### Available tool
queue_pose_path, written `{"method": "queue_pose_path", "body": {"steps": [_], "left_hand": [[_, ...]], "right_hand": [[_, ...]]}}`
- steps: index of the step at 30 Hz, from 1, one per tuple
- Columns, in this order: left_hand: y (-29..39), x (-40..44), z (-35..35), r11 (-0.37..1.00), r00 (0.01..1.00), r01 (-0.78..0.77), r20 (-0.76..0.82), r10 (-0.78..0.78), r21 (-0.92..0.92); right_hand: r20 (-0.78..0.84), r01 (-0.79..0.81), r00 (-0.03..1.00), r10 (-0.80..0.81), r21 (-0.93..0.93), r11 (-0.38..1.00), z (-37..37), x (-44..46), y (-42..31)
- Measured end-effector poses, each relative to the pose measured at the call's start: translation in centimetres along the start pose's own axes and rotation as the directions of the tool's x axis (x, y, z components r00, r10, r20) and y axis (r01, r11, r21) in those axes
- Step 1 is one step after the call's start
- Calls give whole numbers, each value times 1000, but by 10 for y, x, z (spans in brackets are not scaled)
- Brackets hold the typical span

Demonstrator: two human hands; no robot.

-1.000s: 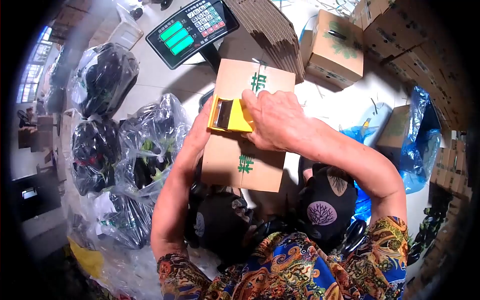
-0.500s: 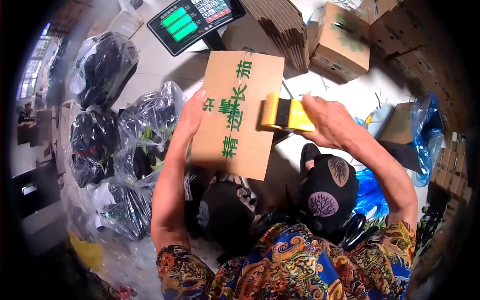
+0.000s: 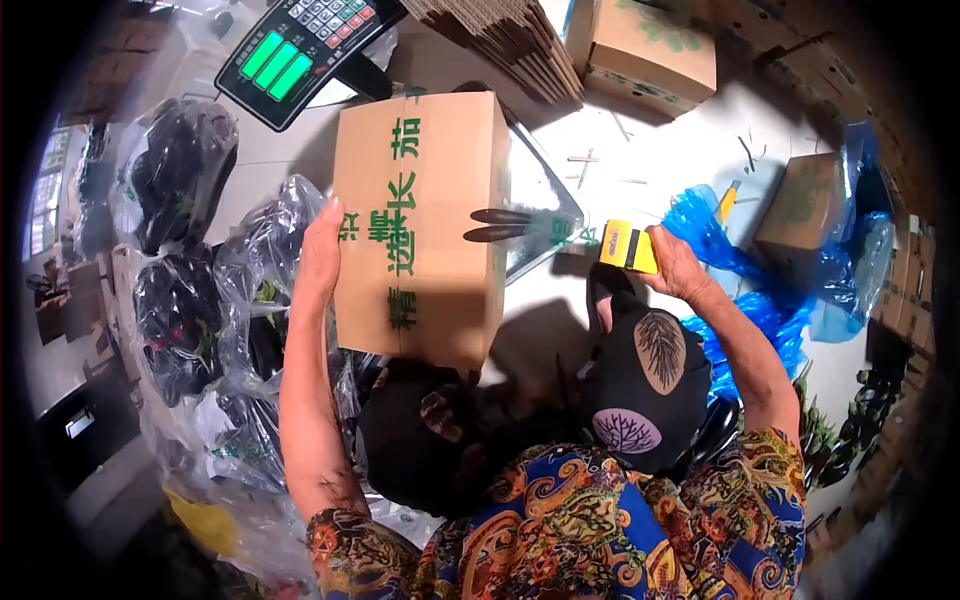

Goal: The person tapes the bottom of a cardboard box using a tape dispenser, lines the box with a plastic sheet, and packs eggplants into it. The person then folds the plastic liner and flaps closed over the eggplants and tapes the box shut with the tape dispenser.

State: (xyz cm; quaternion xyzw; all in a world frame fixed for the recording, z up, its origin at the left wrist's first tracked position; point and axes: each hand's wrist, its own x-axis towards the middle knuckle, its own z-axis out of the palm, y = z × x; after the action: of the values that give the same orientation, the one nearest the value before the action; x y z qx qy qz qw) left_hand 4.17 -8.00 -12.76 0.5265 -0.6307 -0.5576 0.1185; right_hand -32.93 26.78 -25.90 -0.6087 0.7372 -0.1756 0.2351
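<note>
A cardboard box (image 3: 415, 250) with green printed characters stands in front of my knees. My left hand (image 3: 320, 255) grips its left edge, with the fingertips partly hidden along the side. To the right of the box, my right hand (image 3: 682, 268) is closed around a yellow tape dispenser (image 3: 628, 247). A strip of clear tape (image 3: 548, 228), printed with dark elongated shapes and green characters, stretches from the right side of the box toward the dispenser.
A scale display (image 3: 275, 65) with green screens stands behind the box. Clear bags of dark eggplants (image 3: 180, 300) lie along the left. Flattened cardboard (image 3: 500, 45) and another box (image 3: 650, 55) are at the back. Blue plastic (image 3: 740, 310) lies at the right.
My right hand has drawn the dispenser right, away from the box, and a length of tape now spans the gap. The box sits further left in view and shows its right side.
</note>
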Motion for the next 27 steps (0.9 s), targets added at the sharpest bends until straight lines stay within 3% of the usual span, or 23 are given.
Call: {"method": "queue_pose_path", "body": {"steps": [4, 6, 9, 10, 12, 13, 14, 15, 19, 20, 21, 23, 24, 26, 27], "left_hand": [[4, -3, 4, 983, 990, -128, -36, 134, 130], [8, -5, 2, 989, 995, -98, 3, 98, 112], [7, -4, 3, 994, 999, -49, -4, 50, 93], [7, -5, 4, 996, 999, -34, -16, 36, 88], [10, -6, 7, 997, 999, -54, 7, 53, 53], [11, -7, 8, 998, 998, -61, 15, 61, 31], [9, -7, 7, 998, 998, -57, 12, 57, 16], [5, -5, 6, 999, 998, -54, 13, 54, 5], [11, -10, 10, 997, 996, -70, 46, 71, -32], [12, -10, 9, 996, 995, -80, 50, 82, -31], [15, -11, 8, 994, 993, -107, 50, 105, 38], [28, -12, 13, 983, 982, -179, 79, 174, 52], [33, -11, 19, 975, 973, -217, 93, 211, 55], [37, -3, 26, 946, 956, -288, 101, 275, 148], [41, 4, 28, 941, 949, -299, 155, 275, 160]], "right_hand": [[10, -55, 998, 56, -34, 998, -7, -7, -5], [4, 20, 1000, -20, -127, 992, -6, -3, -12], [211, -139, 954, 212, -314, 939, -9, 51, -72], [180, -178, 953, 245, -323, 930, 2, 73, -87], [106, -69, 990, 97, -245, 967, 25, 114, -106], [225, -54, 964, 138, -343, 938, 26, 138, -129], [406, 368, 908, -103, -656, 659, 6, 146, -156], [472, 321, 881, 39, -655, 684, 17, 169, -164], [442, 116, 889, 119, -468, 876, -9, 151, -137], [452, -115, 840, 301, -393, 912, -7, 149, -120], [573, -148, 748, 334, -347, 926, -27, 143, -114], [555, -175, 762, 335, -322, 931, -55, 113, -106], [606, -197, 703, 373, -338, 920, -66, 107, -97], [623, -438, 687, 373, -54, 897, -108, 88, -85], [544, -419, 785, 296, 115, 901, -119, 76, -69]]}}
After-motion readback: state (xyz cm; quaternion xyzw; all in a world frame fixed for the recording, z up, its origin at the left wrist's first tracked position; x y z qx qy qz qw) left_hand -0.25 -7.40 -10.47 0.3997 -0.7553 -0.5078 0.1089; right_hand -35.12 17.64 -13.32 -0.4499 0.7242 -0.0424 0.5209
